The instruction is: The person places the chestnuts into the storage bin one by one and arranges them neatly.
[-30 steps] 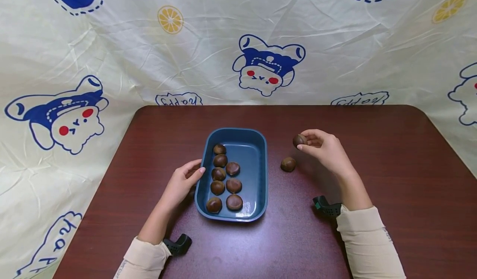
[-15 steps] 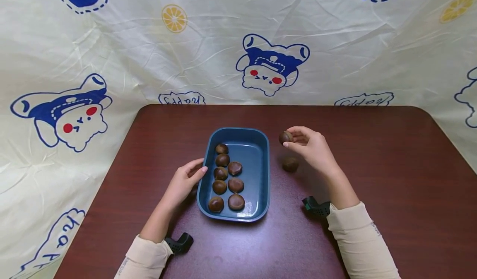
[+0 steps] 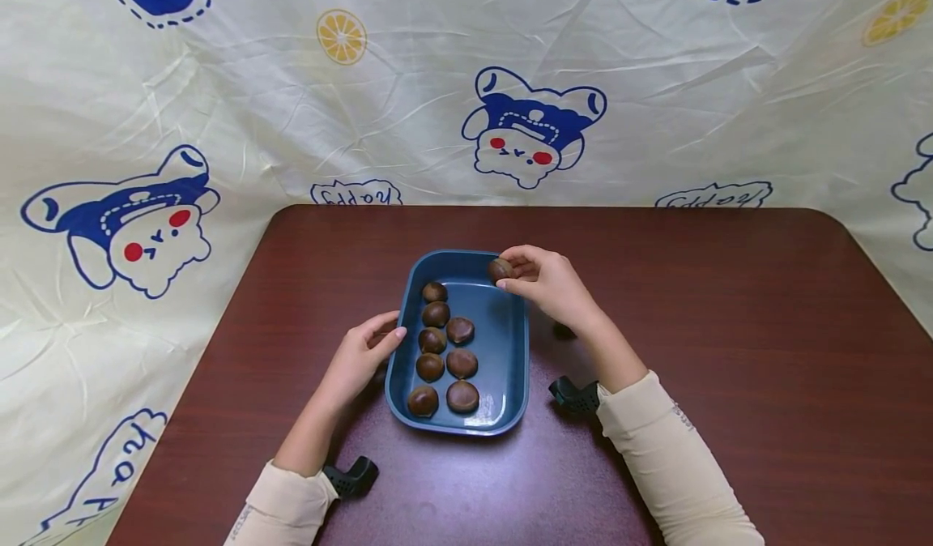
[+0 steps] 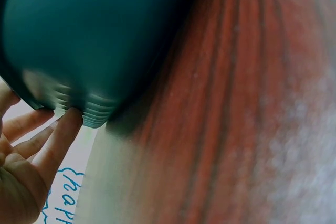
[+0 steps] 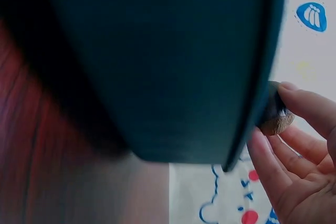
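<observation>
A blue rectangular tray (image 3: 466,431) on the table holds several brown chestnuts, in a longer column along its left wall and a shorter one beside it. My right hand (image 3: 550,283) pinches a chestnut (image 3: 499,270) between thumb and fingers at the tray's far right corner, over the rim. In the right wrist view this chestnut (image 5: 277,121) shows just past the tray's wall. My left hand (image 3: 360,357) touches the tray's left side, fairly straight fingers and thumb at rim and outer wall. Another chestnut (image 3: 564,331) lies right of the tray, mostly hidden by my right wrist.
The dark red-brown table (image 3: 729,327) extends on both sides of the tray. A pale cloth (image 3: 408,125) with cartoon prints hangs behind it. Black wrist devices (image 3: 351,477) sit below both hands.
My right hand has carried its chestnut left, from over the table to the tray's far right corner. My left hand stays at the tray's left side.
</observation>
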`<state>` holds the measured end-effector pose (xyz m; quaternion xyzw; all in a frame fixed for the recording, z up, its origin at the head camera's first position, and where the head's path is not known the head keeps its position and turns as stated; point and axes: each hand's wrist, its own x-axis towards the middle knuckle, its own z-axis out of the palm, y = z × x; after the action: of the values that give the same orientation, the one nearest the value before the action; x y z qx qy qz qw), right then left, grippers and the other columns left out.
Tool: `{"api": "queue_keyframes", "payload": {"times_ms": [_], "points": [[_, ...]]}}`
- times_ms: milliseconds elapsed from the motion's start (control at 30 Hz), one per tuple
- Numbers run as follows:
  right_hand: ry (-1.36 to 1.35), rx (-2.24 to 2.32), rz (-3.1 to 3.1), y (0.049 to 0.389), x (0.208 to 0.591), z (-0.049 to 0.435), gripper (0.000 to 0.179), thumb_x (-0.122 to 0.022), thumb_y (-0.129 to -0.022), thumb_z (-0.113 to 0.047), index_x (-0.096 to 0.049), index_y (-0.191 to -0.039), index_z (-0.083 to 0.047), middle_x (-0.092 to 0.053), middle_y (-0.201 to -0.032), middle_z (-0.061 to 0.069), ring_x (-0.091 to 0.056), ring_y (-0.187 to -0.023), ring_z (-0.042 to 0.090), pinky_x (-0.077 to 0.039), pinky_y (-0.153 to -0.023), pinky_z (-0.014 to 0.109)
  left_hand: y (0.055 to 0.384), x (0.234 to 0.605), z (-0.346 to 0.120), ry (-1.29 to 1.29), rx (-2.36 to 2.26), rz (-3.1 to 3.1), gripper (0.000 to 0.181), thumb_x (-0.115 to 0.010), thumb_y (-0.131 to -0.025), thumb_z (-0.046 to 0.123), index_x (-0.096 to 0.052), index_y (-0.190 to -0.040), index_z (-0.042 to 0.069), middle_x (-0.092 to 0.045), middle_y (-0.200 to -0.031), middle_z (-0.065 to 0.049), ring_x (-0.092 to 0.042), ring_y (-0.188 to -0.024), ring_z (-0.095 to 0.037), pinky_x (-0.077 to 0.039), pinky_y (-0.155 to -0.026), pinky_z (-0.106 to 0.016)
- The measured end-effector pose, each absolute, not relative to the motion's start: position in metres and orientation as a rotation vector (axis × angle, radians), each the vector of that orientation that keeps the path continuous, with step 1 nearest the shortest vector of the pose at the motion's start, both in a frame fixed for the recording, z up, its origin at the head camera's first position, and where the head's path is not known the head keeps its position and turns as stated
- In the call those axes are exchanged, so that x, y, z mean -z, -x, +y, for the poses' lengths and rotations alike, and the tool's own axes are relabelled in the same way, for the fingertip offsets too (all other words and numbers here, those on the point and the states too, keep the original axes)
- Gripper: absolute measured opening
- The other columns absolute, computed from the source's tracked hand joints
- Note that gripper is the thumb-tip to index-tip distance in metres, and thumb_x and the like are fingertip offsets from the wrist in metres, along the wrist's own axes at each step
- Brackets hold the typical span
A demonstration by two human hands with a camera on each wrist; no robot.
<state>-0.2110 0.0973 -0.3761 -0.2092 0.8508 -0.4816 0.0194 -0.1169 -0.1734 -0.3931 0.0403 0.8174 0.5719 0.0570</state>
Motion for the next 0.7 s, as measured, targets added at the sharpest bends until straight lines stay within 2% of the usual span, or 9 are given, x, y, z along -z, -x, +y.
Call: {"api": "queue_keyframes", "payload": {"times_ms": [367, 700], "points": [[0.760, 1.336, 2.552, 0.221, 0.384, 0.060, 0.028, -0.068, -0.081, -0.015, -0.061, -0.107, -0.007, -0.062, -0.095, 0.005, -0.057, -0.088, 0.019, -0.049, -0.077, 0.035, 0.117, 0.392, -0.174, -0.131, -1.733, 2.477, 0.038, -0.054, -0.091, 0.012, -0.048, -0.124, -0.006, -0.055, -0.113, -0.026, -0.057, -0.098, -0.037, -0.048, -0.081, -0.041], [0.829, 1.019, 2.582, 0.225, 0.394, 0.045, 0.028, -0.066, -0.082, -0.011, -0.060, -0.108, -0.002, -0.062, -0.096, 0.007, -0.057, -0.084, 0.017, -0.049, -0.072, 0.029, 0.117, 0.393, -0.174, -0.118, -1.749, 2.466, 0.038, -0.053, -0.091, 0.011, -0.048, -0.124, -0.006, -0.056, -0.112, -0.025, -0.057, -0.097, -0.036, -0.048, -0.080, -0.040]]}}
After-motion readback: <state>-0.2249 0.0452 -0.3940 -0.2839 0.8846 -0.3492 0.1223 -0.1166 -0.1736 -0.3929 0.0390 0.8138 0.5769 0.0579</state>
